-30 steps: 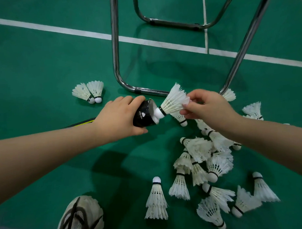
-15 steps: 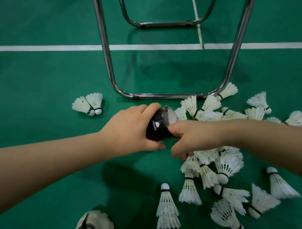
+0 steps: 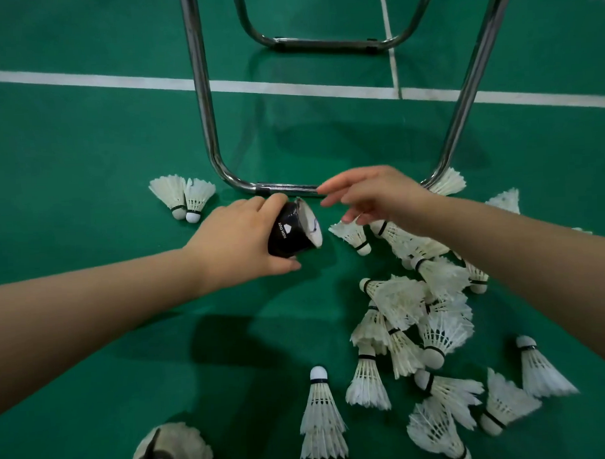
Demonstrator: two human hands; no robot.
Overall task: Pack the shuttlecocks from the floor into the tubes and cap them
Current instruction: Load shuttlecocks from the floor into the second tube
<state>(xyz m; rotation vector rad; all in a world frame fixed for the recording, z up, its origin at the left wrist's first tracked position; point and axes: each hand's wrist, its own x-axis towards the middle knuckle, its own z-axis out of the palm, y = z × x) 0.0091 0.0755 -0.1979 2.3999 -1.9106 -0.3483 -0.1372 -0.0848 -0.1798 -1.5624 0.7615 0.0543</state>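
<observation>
Handling, our judgement: the shuttlecocks (image 3: pixel 399 305) are very light and fragile. The feather skirts crush and splay easily, while the cork heads are firm. We take each one by the cork or banded neck with a fingertip pinch, cork leading into the tube (image 3: pixel 287 235). The tube looks stiff, light and smooth-wrapped.

Positions: the left hand (image 3: pixel 240 241) grasps the black tube near its open mouth, low over the floor (image 3: pixel 85 151), with the mouth tilted rightward. The right hand (image 3: pixel 372 196) is released, fingers spread and holding nothing. It hovers just right of the mouth, above the nearest shuttlecock (image 3: pixel 352 234). The main heap lies on the floor beneath the right forearm. We see no cap.
</observation>
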